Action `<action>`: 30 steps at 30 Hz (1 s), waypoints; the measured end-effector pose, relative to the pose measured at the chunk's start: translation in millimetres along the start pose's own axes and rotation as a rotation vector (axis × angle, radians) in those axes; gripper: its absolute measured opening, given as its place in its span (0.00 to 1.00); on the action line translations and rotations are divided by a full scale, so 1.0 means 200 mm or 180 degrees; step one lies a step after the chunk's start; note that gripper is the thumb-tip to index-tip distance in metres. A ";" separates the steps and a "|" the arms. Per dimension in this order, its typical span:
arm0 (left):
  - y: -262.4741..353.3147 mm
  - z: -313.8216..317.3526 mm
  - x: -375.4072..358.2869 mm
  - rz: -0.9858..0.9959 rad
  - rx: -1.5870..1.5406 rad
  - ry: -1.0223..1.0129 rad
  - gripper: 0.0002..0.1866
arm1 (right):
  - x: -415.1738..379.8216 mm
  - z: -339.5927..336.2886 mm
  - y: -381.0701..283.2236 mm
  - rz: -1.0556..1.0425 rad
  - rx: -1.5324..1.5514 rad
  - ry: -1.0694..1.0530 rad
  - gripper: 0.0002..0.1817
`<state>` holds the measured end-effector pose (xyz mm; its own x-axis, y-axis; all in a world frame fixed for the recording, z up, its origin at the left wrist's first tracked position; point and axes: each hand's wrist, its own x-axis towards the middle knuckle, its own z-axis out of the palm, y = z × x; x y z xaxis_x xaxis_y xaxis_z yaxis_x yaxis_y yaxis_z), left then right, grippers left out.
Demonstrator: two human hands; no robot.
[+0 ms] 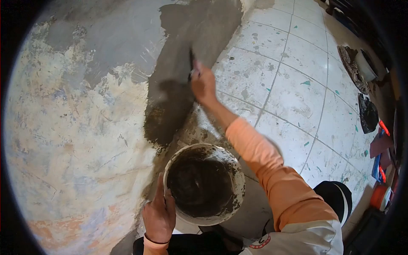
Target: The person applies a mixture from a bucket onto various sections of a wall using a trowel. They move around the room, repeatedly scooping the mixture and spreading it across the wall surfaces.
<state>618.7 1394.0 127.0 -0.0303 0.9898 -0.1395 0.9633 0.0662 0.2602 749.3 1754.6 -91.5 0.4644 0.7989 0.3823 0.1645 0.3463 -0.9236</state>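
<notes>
My right hand (203, 85) is closed around the handle of a trowel (192, 57). Its thin dark blade appears edge-on and slightly blurred against a patch of wet grey plaster (180, 63) on the wall. Below, a round bucket (240, 187) with a smeared, pale rim stands close to the wall's foot. Dark grey mortar (199, 185) lies inside it. My left hand (159, 214) grips the bucket's left side, with a finger along the rim; part of that grip is hidden.
The old wall surface (80, 148) is patchy cream with smoother grey areas above. White floor tiles (293, 76) carry mortar splashes and green flakes. At the right edge are a pale bucket (366, 66), a black plastic bag (368, 114) and a red-orange roll (381, 197).
</notes>
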 end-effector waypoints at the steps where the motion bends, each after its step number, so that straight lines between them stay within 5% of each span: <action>1: 0.00 0.00 0.01 -0.0035 -0.0009 0.0004 0.32 | -0.14 -0.01 -0.02 -0.0356 0.0170 0.0023 0.19; 3: 0.01 0.01 0.03 -0.0030 -0.0010 -0.0001 0.32 | -0.29 -0.29 -0.36 -0.0380 -0.0052 -0.0652 0.17; 4: 0.01 0.01 0.03 0.0046 -0.0107 0.0043 0.31 | -0.32 -0.32 -0.28 -0.0382 -0.0063 -0.0627 0.17; 6: 0.03 0.00 0.04 0.0131 -0.0174 0.0111 0.31 | -0.36 -0.32 -0.10 0.0697 0.2084 -0.0896 0.16; 7: 0.04 -0.01 0.04 0.0026 -0.0100 0.0012 0.31 | -0.30 -0.38 -0.10 0.0688 0.2107 -0.0879 0.16; 9: 0.08 -0.01 0.03 -0.0067 -0.0028 -0.0091 0.31 | -0.06 -0.48 -0.07 0.0150 0.0345 -0.0452 0.18; 11: 0.10 -0.02 0.01 -0.0155 0.0023 -0.0222 0.31 | 0.17 -0.46 -0.03 0.0214 -0.0322 -0.0316 0.20; 15: 0.01 0.01 -0.05 0.0117 0.0086 0.0060 0.28 | 0.33 -0.29 -0.05 0.0130 -0.0205 0.0137 0.15; 17: -0.08 0.02 -0.09 0.0256 -0.0188 0.0129 0.27 | 0.26 -0.21 -0.10 -0.0763 0.0354 0.0161 0.18; 18: -0.13 0.02 -0.11 0.0244 -0.0183 0.0131 0.27 | 0.19 -0.07 0.00 -0.0881 -0.0239 0.0362 0.21; 20: -0.20 0.02 -0.13 -0.0466 -0.0554 0.0000 0.29 | -0.02 -0.12 -0.13 -0.1130 0.0130 0.0116 0.20; 26: -0.13 -0.06 -0.17 -0.0839 -0.1217 -0.0176 0.24 | -0.39 -0.38 -0.22 -0.0172 0.0428 -0.0950 0.17; 28: -0.15 -0.06 -0.20 -0.0908 -0.1289 -0.0162 0.24 | -0.19 -0.41 -0.14 0.0315 0.0540 -0.0618 0.15; 30: -0.21 -0.06 -0.23 -0.0990 -0.1126 -0.0149 0.25 | 0.12 -0.37 -0.07 -0.0229 0.0180 0.0348 0.10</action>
<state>576.8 1347.5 133.0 -0.2832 0.9099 -0.3032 0.7600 0.4057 0.5077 822.3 1731.4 -71.6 0.5457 0.7137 0.4392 0.1530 0.4305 -0.8895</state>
